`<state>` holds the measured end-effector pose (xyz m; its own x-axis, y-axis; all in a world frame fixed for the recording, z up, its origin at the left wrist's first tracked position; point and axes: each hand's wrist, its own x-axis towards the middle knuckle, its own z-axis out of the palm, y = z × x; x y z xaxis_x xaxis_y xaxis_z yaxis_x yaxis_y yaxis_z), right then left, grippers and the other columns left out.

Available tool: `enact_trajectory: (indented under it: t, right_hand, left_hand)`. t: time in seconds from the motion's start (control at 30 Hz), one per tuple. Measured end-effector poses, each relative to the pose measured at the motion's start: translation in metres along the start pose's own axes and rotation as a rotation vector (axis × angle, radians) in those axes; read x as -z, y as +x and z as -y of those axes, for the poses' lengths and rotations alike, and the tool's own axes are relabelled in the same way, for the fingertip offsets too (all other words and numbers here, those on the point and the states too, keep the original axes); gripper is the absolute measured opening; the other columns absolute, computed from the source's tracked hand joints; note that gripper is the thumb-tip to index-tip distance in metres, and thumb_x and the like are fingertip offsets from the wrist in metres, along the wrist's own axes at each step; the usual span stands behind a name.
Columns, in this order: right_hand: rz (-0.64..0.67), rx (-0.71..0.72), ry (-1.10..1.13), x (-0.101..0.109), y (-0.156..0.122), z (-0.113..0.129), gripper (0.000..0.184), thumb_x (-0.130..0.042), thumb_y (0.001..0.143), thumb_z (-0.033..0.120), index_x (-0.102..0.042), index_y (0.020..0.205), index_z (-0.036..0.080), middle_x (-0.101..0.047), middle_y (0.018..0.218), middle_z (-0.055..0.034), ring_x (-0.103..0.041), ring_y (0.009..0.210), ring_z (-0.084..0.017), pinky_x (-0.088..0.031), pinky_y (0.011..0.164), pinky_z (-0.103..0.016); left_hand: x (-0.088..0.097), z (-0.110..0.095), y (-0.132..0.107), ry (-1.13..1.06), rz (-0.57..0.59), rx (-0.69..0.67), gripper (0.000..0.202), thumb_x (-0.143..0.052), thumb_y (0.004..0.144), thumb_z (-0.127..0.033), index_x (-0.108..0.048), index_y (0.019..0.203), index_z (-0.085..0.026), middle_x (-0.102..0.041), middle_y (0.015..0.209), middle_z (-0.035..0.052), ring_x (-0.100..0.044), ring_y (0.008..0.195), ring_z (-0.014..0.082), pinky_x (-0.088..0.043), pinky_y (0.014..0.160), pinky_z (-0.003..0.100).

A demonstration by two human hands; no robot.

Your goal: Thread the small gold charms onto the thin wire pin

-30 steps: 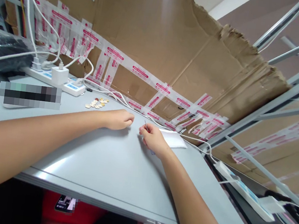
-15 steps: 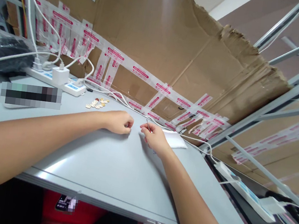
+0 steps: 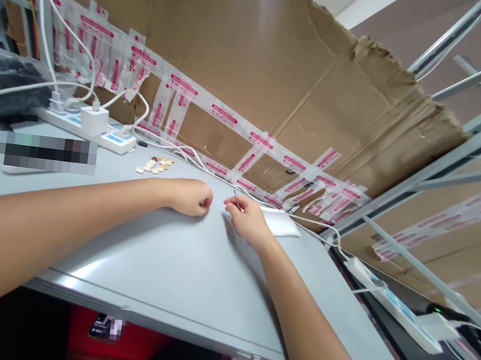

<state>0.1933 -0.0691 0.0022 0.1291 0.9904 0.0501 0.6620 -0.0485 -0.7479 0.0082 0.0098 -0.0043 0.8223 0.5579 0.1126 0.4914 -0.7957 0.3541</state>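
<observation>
A thin tool (image 3: 236, 196) is poking up from the right hand (image 3: 248, 219), whose fingers are pinching it over the tabletop (image 3: 184, 278). The left hand (image 3: 192, 197) is facing it nearby, fingers curling inward; whether they are holding anything, I cannot tell. White paper (image 3: 282, 224) is lying behind the right wrist; small pale pieces (image 3: 153, 166) are clustering beyond the left forearm.

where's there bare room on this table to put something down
The widest bare patch of tabletop lies between the left forearm and right forearm, down to the front edge. Another lies right of the right forearm, below the white sheet. Back left is crowded: power strip, small pale pieces, cables.
</observation>
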Motion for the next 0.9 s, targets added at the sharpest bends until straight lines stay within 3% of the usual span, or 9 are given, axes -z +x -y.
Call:
enact_trajectory:
  t: [0.23, 0.53, 0.73, 0.9]
  right_hand:
    - [-0.007, 0.068, -0.058, -0.002, 0.004, -0.006, 0.017, -0.051, 0.081, 0.028, -0.062, 0.088, 0.018, -0.05, 0.051, 0.0041, -0.04, 0.042, -0.009, -0.031, 0.044, -0.021]
    - [0.002, 0.099, -0.067, -0.002, 0.004, -0.009, 0.016, -0.051, 0.081, 0.031, -0.061, 0.086, 0.02, -0.049, 0.052, 0.0049, -0.04, 0.042, -0.01, -0.031, 0.044, -0.022]
    - [0.028, 0.073, -0.011, -0.003, 0.001, -0.004, 0.017, -0.051, 0.082, 0.032, -0.061, 0.088, 0.02, -0.048, 0.05, 0.006, -0.036, 0.039, -0.009, -0.03, 0.042, -0.021]
    - [0.026, 0.038, 0.116, -0.004, -0.004, 0.006, 0.019, -0.056, 0.08, 0.034, -0.06, 0.09, 0.019, -0.051, 0.053, 0.0061, -0.034, 0.036, -0.006, -0.027, 0.038, -0.02]
  left_hand:
    - [0.012, -0.02, -0.006, 0.138, 0.135, 0.08, 0.026, -0.053, 0.073, -0.03, -0.073, 0.086, -0.019, -0.072, 0.079, 0.0061, -0.056, 0.059, 0.0177, -0.034, 0.052, 0.027]
    - [0.021, -0.036, -0.01, 0.34, 0.197, 0.076, 0.029, -0.049, 0.074, -0.028, -0.073, 0.08, -0.013, -0.069, 0.076, 0.0134, -0.053, 0.052, 0.0196, -0.031, 0.049, 0.03]
    - [0.017, -0.032, -0.011, 0.29, 0.167, 0.086, 0.028, -0.048, 0.073, -0.032, -0.069, 0.075, -0.014, -0.067, 0.073, 0.012, -0.052, 0.052, 0.0203, -0.031, 0.048, 0.03]
    - [0.008, -0.017, -0.004, 0.014, 0.142, 0.067, 0.023, -0.051, 0.072, -0.033, -0.065, 0.081, -0.018, -0.067, 0.075, 0.0048, -0.055, 0.061, 0.0176, -0.036, 0.055, 0.028]
